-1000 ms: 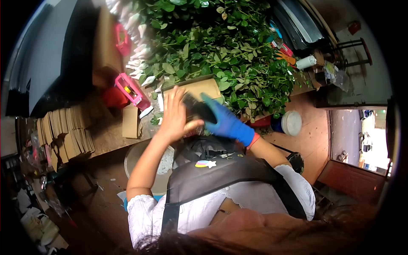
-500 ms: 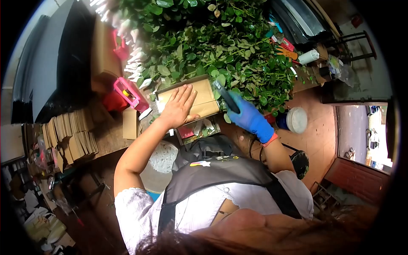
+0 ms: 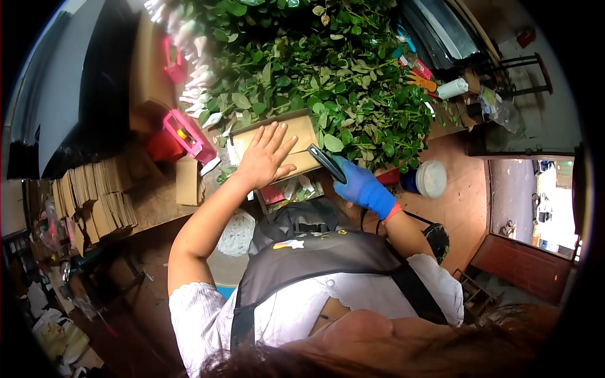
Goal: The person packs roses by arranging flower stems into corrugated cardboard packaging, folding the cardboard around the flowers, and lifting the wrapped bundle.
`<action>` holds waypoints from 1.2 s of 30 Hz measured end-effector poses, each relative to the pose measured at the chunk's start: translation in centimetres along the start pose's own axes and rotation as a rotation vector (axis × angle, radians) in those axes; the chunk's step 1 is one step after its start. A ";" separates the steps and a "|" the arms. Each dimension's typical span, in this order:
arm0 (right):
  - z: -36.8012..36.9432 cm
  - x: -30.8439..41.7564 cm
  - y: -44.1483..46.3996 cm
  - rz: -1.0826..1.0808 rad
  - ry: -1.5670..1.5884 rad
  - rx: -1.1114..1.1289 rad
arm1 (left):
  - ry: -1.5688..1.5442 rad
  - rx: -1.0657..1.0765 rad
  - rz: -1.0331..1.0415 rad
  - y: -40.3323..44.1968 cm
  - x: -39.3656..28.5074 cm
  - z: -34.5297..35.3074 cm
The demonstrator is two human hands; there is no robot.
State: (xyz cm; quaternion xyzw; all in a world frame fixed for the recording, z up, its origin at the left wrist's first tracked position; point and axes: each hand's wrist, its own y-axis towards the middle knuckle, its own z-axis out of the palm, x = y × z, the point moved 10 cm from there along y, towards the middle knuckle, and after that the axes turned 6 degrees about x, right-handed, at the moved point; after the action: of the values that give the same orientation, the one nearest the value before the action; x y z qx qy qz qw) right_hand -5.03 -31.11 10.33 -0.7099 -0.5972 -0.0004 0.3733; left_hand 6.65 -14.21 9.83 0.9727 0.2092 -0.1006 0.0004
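My bare left hand point(image 3: 265, 155) lies flat with fingers spread on a sheet of tan cardboard point(image 3: 302, 129) in a shallow, dark-rimmed tray at the table's front edge. In a blue glove, my right hand point(image 3: 360, 183) is wrapped round a black stapler point(image 3: 324, 162). The stapler's tip points up and left, over the right part of the cardboard. From this angle I cannot tell whether it touches the sheet. A large heap of leafy green stems point(image 3: 328, 75) lies just behind the tray. White-wrapped flower heads point(image 3: 200, 77) line its left side.
A pink tape dispenser point(image 3: 190, 135) stands left of the tray, near stacks of folded cardboard point(image 3: 94, 192). Below the tray is an open drawer point(image 3: 293, 191) of small things. A white bucket point(image 3: 432, 179) stands on the floor at right. An orange glove point(image 3: 421, 82) lies behind the leaves.
My right hand has brought the stapler down and left, from beside the leaves to over the cardboard's right side. My left hand stays flat on the sheet.
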 end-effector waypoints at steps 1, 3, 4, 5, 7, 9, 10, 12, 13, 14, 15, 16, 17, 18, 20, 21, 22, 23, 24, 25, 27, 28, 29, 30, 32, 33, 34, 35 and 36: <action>0.2 -0.7 -0.4 0.063 -0.014 0.002 | -0.004 -0.001 -0.006 -0.1 0.0 0.1; 0.4 -1.8 -0.7 0.161 -0.041 0.005 | -0.009 -0.033 0.000 -0.3 -0.2 -0.1; 0.2 -2.1 -0.6 0.195 -0.057 0.001 | -0.009 -0.052 0.004 -0.3 -0.1 -0.3; 0.1 -2.4 -0.5 0.230 -0.072 -0.003 | -0.010 -0.064 0.005 -0.3 -0.1 -0.3; 0.1 -1.7 0.5 0.152 -0.058 0.041 | -0.012 -0.087 0.015 -0.2 -0.1 -0.4; -0.2 -1.2 1.0 0.088 -0.027 0.045 | -0.024 -0.102 0.017 -0.2 -0.1 -0.5; -0.2 -1.2 1.2 0.066 0.004 0.031 | -0.031 -0.105 0.014 -0.4 -0.1 -0.5; 0.1 -1.2 0.9 0.098 0.045 0.012 | -0.030 -0.102 0.013 -0.5 -0.1 -0.6; 0.6 -1.5 1.1 0.080 0.047 -0.054 | -0.029 -0.103 0.012 -0.4 -0.1 -0.7; 1.8 -2.3 1.6 0.060 0.047 -0.120 | -0.019 -0.090 0.008 -0.3 0.0 -0.6; 1.6 -1.9 1.6 0.040 0.046 -0.183 | -0.010 -0.075 0.002 -0.2 0.0 -0.4; 2.1 -2.4 2.0 0.087 0.047 -0.130 | 0.000 -0.060 -0.004 -0.2 0.1 -0.2; 2.3 -2.8 2.2 0.118 0.043 -0.081 | -0.008 -0.072 -0.002 -0.3 0.1 -0.3; 2.0 -2.5 2.0 0.152 0.041 -0.037 | -0.013 -0.085 0.005 -0.3 0.1 -0.2; 0.9 -1.6 1.3 0.158 0.055 -0.012 | -0.059 -0.117 0.011 -0.4 0.1 -0.4; 0.0 -1.0 0.7 0.128 0.066 -0.029 | -0.101 -0.138 0.007 -0.5 0.1 -0.6; -0.9 -0.3 0.1 0.096 0.072 -0.044 | -0.145 -0.162 -0.003 -0.8 0.0 -1.2; -1.8 0.5 -0.6 0.073 0.079 -0.090 | -0.280 -0.105 -0.053 -1.2 0.2 -0.8; -2.3 1.4 -1.6 0.050 0.088 -0.138 | -0.658 -0.175 -0.103 -2.1 0.1 -1.5; -2.7 2.4 -2.4 0.032 0.103 -0.188 | -1.037 -0.237 -0.145 -3.2 -0.6 -1.6; -3.5 8.8 -3.8 -0.369 0.244 -0.293 | -1.744 -0.397 -0.196 -5.4 -3.0 -1.3; -3.4 11.5 -3.7 -0.429 0.305 -0.195 | -1.920 -0.515 -0.179 -6.7 -3.7 -0.1; -4.0 14.3 -3.4 -0.502 0.324 -0.162 | -2.092 -0.640 -0.158 -7.6 -3.9 1.1; -3.8 15.3 -2.0 -0.512 0.484 -0.107 | -2.085 -0.627 -0.195 -8.2 -3.9 1.3; -4.2 17.0 1.0 -0.604 0.432 -0.187 | -2.132 -0.723 -0.359 -10.6 -2.2 1.0; -3.9 17.3 2.6 -0.681 0.216 -0.324 | -2.102 -0.764 -0.374 -11.9 -1.3 -0.7; -2.8 17.0 4.3 -0.673 -0.019 -0.387 | -1.859 -0.725 -0.503 -13.4 0.8 0.7; -2.2 16.9 4.5 -0.707 -0.312 -0.511 | -1.616 -0.683 -0.620 -14.8 2.8 2.4; -2.1 14.7 5.5 -0.557 -0.360 -0.518 | -1.327 -0.668 -0.718 -15.8 4.3 2.2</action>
State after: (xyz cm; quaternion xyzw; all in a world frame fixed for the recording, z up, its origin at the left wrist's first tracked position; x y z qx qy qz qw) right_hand 4.78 -19.82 15.55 -0.5804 -0.8022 -0.1274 0.0575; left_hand 3.64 1.82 7.44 0.5338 0.4824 -0.5807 0.3809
